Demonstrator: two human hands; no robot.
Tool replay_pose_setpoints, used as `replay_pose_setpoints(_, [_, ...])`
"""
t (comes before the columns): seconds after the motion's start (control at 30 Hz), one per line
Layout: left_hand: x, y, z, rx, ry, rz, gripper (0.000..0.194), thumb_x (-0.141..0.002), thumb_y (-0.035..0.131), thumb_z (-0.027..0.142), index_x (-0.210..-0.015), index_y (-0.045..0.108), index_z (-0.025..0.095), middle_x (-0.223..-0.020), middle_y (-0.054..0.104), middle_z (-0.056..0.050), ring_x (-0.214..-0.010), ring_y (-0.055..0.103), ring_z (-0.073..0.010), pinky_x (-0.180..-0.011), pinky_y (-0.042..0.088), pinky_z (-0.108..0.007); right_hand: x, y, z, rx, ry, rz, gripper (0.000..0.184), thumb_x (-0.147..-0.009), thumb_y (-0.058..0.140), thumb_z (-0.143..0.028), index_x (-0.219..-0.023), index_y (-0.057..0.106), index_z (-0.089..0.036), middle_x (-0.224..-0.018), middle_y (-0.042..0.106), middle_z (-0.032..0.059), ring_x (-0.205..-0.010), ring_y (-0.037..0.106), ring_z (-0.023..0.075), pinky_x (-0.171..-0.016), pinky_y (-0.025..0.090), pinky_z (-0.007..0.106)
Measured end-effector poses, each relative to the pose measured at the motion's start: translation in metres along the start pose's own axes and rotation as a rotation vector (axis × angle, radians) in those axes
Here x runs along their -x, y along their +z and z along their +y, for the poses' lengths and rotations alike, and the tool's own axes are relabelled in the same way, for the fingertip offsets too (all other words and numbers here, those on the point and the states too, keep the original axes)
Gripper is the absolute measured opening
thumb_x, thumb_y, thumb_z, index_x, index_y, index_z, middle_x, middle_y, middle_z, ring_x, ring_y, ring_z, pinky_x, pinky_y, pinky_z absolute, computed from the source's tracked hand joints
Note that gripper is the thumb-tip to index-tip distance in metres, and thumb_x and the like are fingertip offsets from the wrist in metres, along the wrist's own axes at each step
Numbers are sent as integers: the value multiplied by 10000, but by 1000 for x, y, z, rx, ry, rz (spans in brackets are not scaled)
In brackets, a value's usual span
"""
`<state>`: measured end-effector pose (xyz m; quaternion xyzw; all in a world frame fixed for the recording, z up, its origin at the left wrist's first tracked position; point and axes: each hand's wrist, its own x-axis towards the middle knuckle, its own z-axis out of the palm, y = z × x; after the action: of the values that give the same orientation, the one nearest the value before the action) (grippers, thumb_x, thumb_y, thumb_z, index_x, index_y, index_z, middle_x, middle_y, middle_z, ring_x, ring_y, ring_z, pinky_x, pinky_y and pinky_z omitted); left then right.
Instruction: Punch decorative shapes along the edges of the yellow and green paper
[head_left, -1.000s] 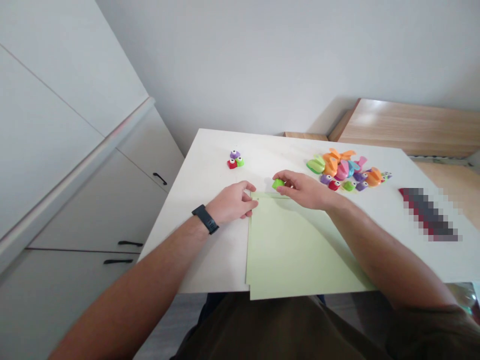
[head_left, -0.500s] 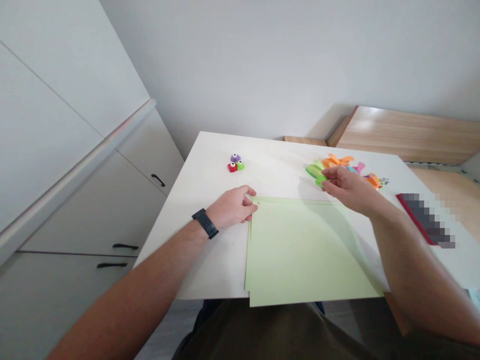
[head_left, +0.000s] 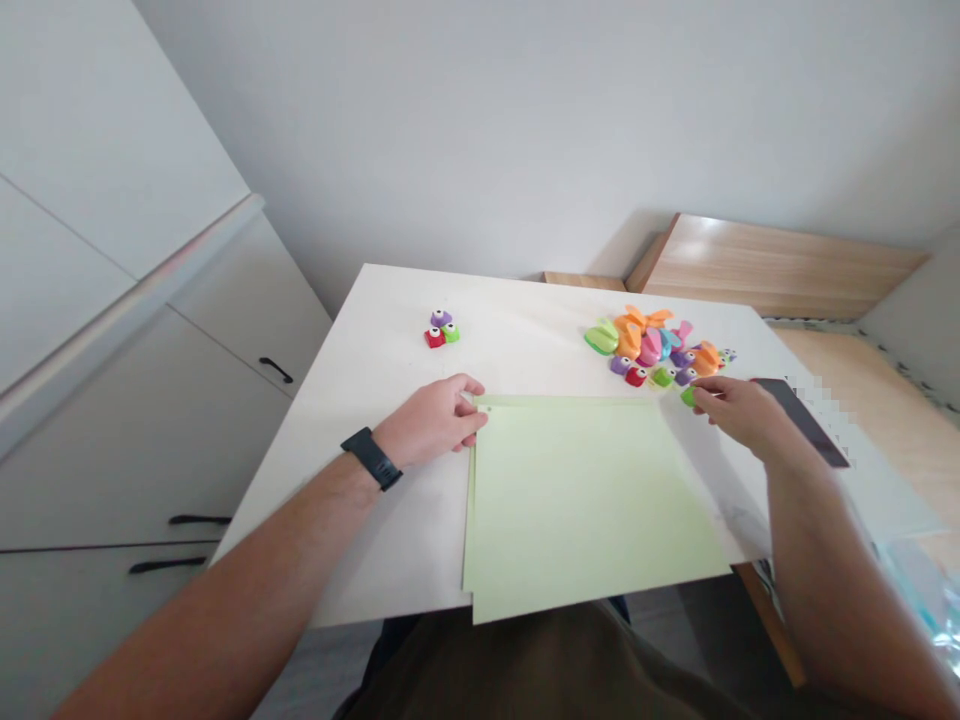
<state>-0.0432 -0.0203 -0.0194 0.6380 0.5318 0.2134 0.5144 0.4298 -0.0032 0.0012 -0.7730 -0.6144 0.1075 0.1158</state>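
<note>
A white counter (head_left: pixel 390 565) filled the middle of the frame, with white cabinets (head_left: pixel 150 420) with black handles along the left side and a light wooden surface (head_left: pixel 765 255) beyond the counter at the upper right. A grey wall rose behind everything.

Two pale green paper sheets (head_left: pixel 585 500) lay stacked and slightly offset at the near edge of the counter, just right of center, with their lower edge overhanging it. The person's left hand (head_left: pixel 427 420) rested at the upper left corner of the sheets, a black wristband (head_left: pixel 371 458) on its wrist. Its fingers (head_left: pixel 471 420) were loosely curled, with the tips at the paper's corner. The right hand (head_left: pixel 739 415) was at the right of the frame, just past the upper right corner of the sheets. Its fingers (head_left: pixel 709 392) were pressed together in a pinch on a small green craft punch (head_left: pixel 688 397), which hung just above the counter.

A heap of orange, pink, green and purple craft punches (head_left: pixel 645 345) sat at the upper right of the counter, close above that hand. A dark flat object (head_left: pixel 802 420), partly pixelated, lay just right of the hand. Three small punches (head_left: pixel 441 328) in red, purple and green huddled together, touching, at the upper middle of the counter.
</note>
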Motion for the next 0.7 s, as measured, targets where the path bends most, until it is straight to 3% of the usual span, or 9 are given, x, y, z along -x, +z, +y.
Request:
replay_pose_setpoints(0.1, [1, 0, 2, 1, -8, 2, 390, -842, 642, 344, -1183, 537, 189, -794, 733, -54, -642, 696, -173, -513, 533, -242, -5, 6, -4, 29, 29, -57, 390, -850, 528, -456, -1054, 752, -210, -824, 755, 101, -681, 676, 234, -598, 465, 340])
replay_pose_setpoints(0.23, [1, 0, 2, -3, 3, -5, 381, -848, 645, 341, -1176, 541, 177, -784, 731, -62, -647, 699, -177, -519, 533, -245, -3, 2, -15, 171, 2, 50, 411, -864, 524, -508, -1050, 747, -217, -904, 752, 130, -823, 691, 295, -702, 482, 402])
replay_pose_setpoints(0.33, [0, 0, 0, 19, 6, -4, 380, -856, 642, 337, -1180, 529, 175, -782, 723, -59, -646, 701, -176, -512, 532, -242, 6, -9, -39, 214, -4, 152, 383, -887, 520, -519, -1000, 739, -226, -880, 739, 138, -859, 685, 318, -743, 487, 436])
replay_pose_setpoints(0.43, [0, 1, 0, 39, -4, -3, 383, -848, 655, 322, -1177, 523, 174, -792, 716, -58, -646, 701, -175, -514, 542, -246, 16, -17, -81, 109, -155, 206, 354, -904, 536, -509, -1050, 717, -242, -903, 735, 132, -809, 678, 298, -734, 493, 439])
replay_pose_setpoints(0.5, [0, 1, 0, 62, -13, -4, 385, -841, 666, 313, -1168, 523, 170, -801, 711, -58, -646, 700, -175, -516, 549, -251, 19, -16, -116, 7, -289, 139, 333, -902, 565, -494, -1044, 711, -231, -880, 728, 117, -747, 668, 268, -710, 503, 424])
replay_pose_setpoints(0.6, [0, 1, 0, 90, -22, -6, 384, -831, 680, 307, -1155, 524, 170, -815, 709, -59, -648, 700, -173, -522, 560, -257, 14, 2, -172, -70, -541, 19, 295, -912, 578, -429, -1072, 698, -213, -948, 727, 94, -757, 659, 222, -738, 512, 389])
replay_pose_setpoints(0.7, [-2, 1, -1, 112, -28, -15, 387, -829, 686, 298, -1155, 520, 171, -782, 704, -46, -624, 689, -167, -528, 563, -262, 2, 33, -226, -110, -726, -23, 291, -917, 582, -370, -1112, 681, -178, -1052, 712, 96, -770, 653, 184, -775, 510, 351])
